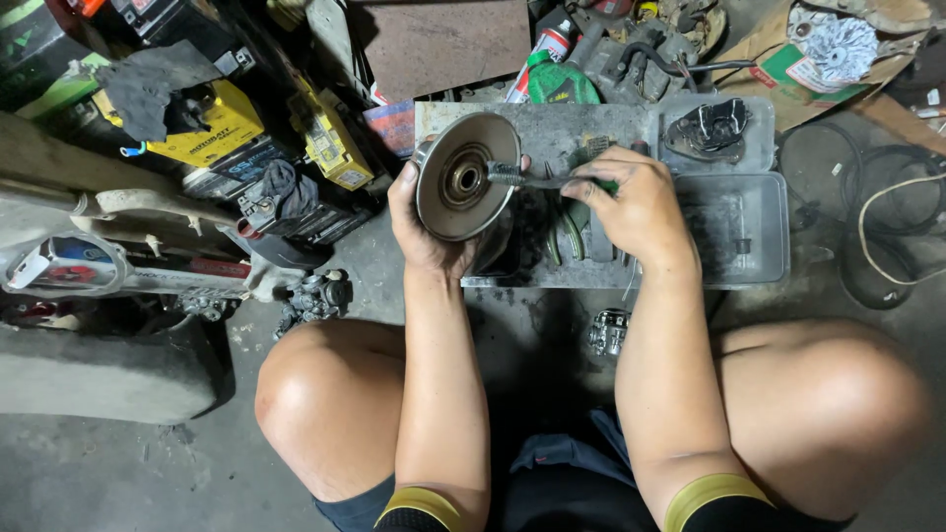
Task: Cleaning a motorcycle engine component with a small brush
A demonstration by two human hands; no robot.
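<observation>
Left hand [424,222] clamped on round metal pulley [465,175], held tilted above grey tray [759,236] on floor. Right hand [631,202] closed on brush [522,178], bristles at pulley hub. Pulley face mostly clean; hub grime left.

The round pulley disc [463,177] is bare metal, dull grey with a faint sheen on its smooth face. The brush [522,178] against it has a dark plastic handle and grimy bristles. Beneath lies a greasy, matt grey plastic tray [759,232]. The floor [118,473] is rough, stained concrete.
</observation>
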